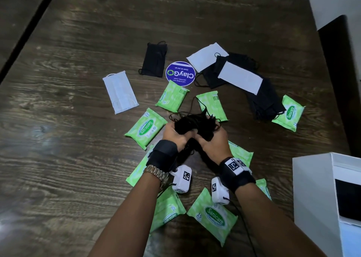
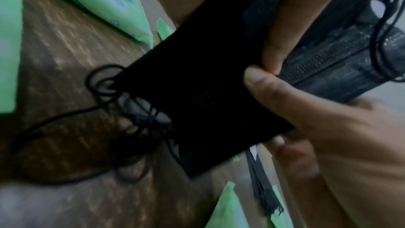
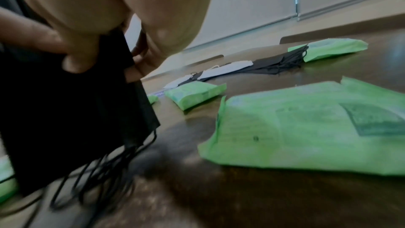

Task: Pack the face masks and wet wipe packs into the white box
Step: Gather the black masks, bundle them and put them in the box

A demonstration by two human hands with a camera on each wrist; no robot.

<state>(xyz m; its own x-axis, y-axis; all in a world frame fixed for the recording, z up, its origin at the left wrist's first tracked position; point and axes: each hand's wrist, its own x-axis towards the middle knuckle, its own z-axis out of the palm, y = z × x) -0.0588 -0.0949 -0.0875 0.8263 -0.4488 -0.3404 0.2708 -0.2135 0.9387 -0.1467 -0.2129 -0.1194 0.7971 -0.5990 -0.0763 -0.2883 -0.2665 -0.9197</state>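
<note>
Both hands [image 1: 195,137] are gripping a bunch of black masks [image 1: 195,125], while many masks and green wipe packs [image 1: 145,128] are lying unpacked, white box [image 1: 312,188] at 4 o'clock

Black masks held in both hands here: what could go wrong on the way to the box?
1. Ear loops dangle from the black masks gripped by the left hand and right hand; they may snag a wipe pack below and drag it.
2. The stack looks uneven, so a mask could slip out.
3. The white box sits at the table's edge to the right; loose loops might catch its rim.
</note>
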